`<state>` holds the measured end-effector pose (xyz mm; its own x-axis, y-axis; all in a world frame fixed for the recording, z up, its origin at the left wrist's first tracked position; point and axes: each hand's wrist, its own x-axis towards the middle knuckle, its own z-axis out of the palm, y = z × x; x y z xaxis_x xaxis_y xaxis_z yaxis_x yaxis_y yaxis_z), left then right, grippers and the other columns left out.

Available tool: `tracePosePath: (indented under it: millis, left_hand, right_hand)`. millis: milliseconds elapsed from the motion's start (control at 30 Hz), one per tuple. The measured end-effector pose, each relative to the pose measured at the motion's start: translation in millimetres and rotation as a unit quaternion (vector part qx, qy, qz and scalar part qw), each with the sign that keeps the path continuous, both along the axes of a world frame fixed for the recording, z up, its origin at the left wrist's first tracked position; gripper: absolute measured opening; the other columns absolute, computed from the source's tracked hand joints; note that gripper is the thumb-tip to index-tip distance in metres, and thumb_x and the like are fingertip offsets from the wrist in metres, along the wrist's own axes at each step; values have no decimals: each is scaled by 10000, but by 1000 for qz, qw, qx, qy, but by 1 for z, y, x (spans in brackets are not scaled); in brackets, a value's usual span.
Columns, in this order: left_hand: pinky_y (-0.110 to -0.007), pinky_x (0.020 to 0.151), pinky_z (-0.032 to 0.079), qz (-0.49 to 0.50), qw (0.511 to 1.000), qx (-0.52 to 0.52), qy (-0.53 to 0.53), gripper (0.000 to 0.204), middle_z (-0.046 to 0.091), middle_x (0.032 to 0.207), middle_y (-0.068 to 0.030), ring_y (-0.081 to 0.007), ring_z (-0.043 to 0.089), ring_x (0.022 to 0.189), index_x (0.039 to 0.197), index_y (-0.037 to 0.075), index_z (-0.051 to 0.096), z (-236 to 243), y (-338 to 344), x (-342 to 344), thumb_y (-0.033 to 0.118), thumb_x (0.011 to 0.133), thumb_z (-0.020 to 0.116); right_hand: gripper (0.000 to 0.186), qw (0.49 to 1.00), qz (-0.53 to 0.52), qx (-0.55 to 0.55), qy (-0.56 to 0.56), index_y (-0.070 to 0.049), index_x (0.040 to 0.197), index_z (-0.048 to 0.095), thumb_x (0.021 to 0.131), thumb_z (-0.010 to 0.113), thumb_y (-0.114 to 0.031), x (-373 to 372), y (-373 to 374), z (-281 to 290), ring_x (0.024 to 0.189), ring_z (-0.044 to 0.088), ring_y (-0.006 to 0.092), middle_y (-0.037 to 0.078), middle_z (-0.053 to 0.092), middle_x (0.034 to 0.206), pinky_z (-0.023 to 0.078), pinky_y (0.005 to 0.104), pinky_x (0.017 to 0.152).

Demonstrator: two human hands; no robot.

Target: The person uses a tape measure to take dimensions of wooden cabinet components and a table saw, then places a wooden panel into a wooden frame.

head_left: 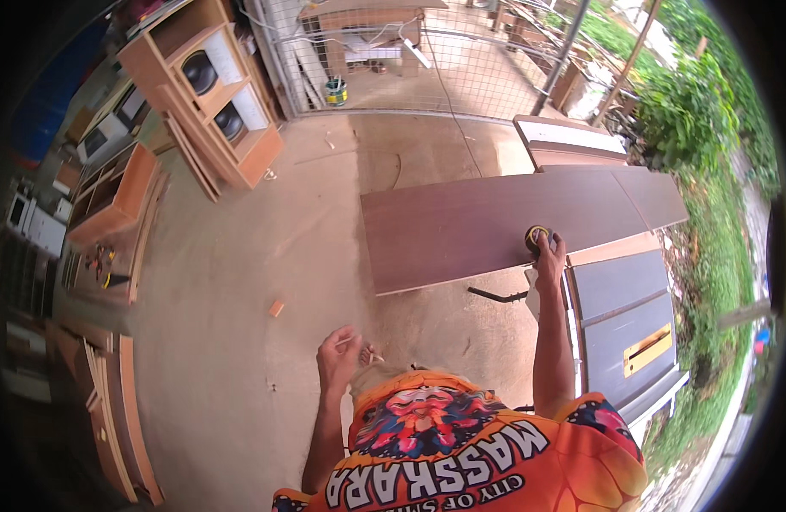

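Two hands at work: the right hand (550, 254) curls round the tape (536, 235) over the board (461, 224); the left hand (338, 354) is half open, contents unclear to me; best keep the tape square to the board.

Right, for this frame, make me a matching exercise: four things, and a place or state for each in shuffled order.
1. right hand
2. left hand
3. long brown board
4. small wood block

A. lying on the concrete floor
B. near the hem of the orange shirt
C. gripping a round black-and-yellow tool
D. beneath that round tool

Pairs: 1-C, 2-B, 3-D, 4-A
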<state>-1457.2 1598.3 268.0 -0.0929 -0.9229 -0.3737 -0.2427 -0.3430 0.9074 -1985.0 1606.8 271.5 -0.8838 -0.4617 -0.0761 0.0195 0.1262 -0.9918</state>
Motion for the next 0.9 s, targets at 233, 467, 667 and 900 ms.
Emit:
tracePosePath:
  millis: [233, 467, 667, 900]
  left_hand:
    - [-350, 982, 572, -83, 994, -72, -9, 442, 736, 1254, -162, -221, 717, 1121, 1362, -36, 678, 21, -86, 17, 186, 990, 765]
    - [-383, 954, 611, -91, 986, -104, -97, 448, 745, 1261, -187, -261, 752, 1101, 1346, -12, 691, 25, -117, 37, 214, 972, 790]
    - [-374, 932, 618, -76, 986, -112, -98, 436, 747, 1266, -188, -261, 769, 1078, 1337, 20, 709, 48, -106, -48, 248, 974, 786]
    - [-418, 895, 595, -82, 948, -48, -305, 429, 770, 1056, -201, -335, 757, 1021, 1192, 35, 758, -103, -43, 10, 358, 912, 787]
  right_hand:
    - [651, 958, -144, 158, 191, -55, 1489, 576, 985, 745, -431, -33, -20, -27, 1183, 701, 427, 275, 721, 1280, 528, 478, 1044]
    - [420, 924, -81, 198, 319, -34, 1330, 681, 1060, 630, -351, -50, -88, -69, 1140, 678, 439, 231, 733, 1220, 524, 516, 994]
    - [387, 775, -104, 70, 620, -29, 1282, 734, 1107, 527, -305, -217, -5, -94, 1134, 711, 359, 189, 740, 1283, 568, 451, 983]
    - [618, 863, -248, 278, 343, -56, 1260, 752, 1052, 532, -594, -246, -48, -65, 1099, 720, 425, 214, 769, 1188, 559, 541, 964]
